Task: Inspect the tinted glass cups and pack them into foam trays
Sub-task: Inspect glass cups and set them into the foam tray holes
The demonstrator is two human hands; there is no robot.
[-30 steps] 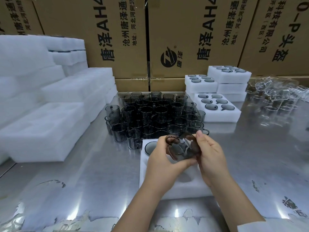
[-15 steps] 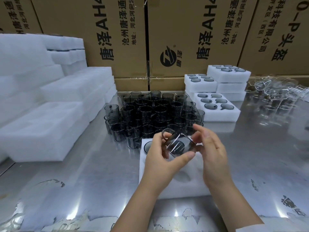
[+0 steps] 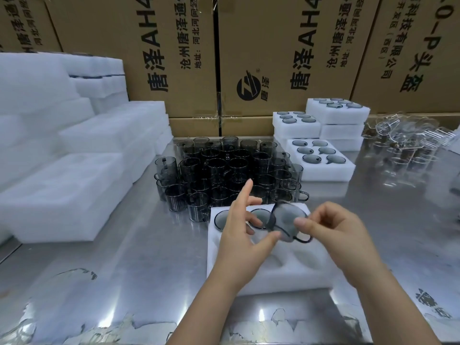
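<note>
A tinted glass cup [image 3: 286, 221] is tilted in the air just above the near foam tray [image 3: 273, 272], its handle pointing down and to the right. My right hand [image 3: 331, 229] pinches it at the rim and handle side. My left hand [image 3: 245, 235] touches its lower left edge with the thumb, while the index finger sticks up straight. Two tinted cups sit in the tray's back pockets [image 3: 221, 219], the middle one partly hidden by my left hand. A dense cluster of tinted cups [image 3: 224, 173] stands behind the tray.
Filled foam trays [image 3: 321, 158] are stacked at the back right, with clear glassware [image 3: 408, 145] further right. Stacks of empty foam trays [image 3: 64, 185] fill the left side. Cardboard boxes [image 3: 249, 53] form the back wall. The table is bare metal [image 3: 124, 282].
The cup has come down and to the right, closer to the tray, and turned so its handle hangs low. My left fingers have loosened from it and the index finger has lifted.
</note>
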